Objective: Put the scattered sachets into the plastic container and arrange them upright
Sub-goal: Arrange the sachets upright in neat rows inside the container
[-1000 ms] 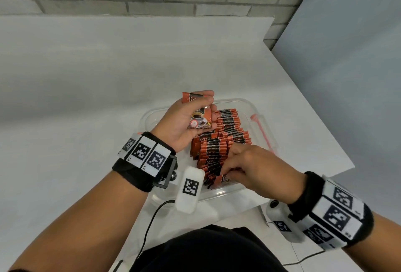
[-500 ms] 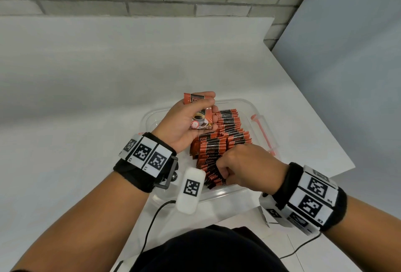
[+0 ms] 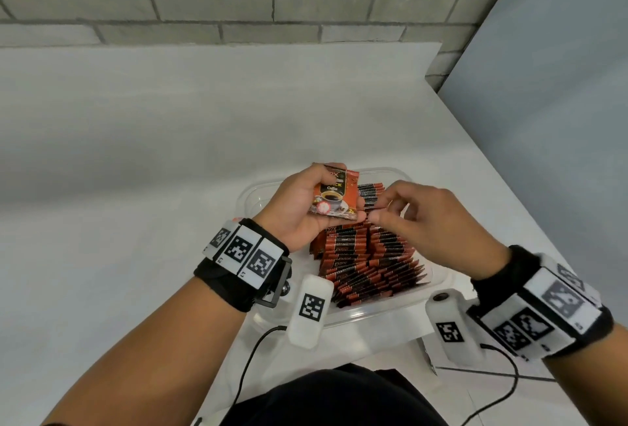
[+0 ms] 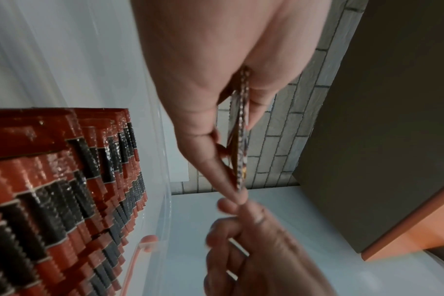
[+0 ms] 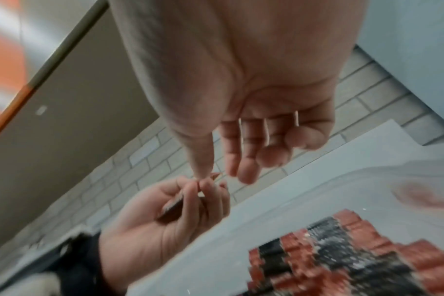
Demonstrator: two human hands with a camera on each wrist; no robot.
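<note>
Left hand [image 3: 299,208] grips the sachets [image 3: 334,196] above the container [image 3: 401,176]. Right hand [image 3: 431,218], fingers loose and empty, sits just right of their lower corner.

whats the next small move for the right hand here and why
Probably pinch the near corner of the top sachet and draw it off. The left hand grips a thin stack of sachets above the plastic container, and the right hand is at that stack's edge with fingers apart, holding nothing. The rows of sachets already stand upright, ready for another.
</note>
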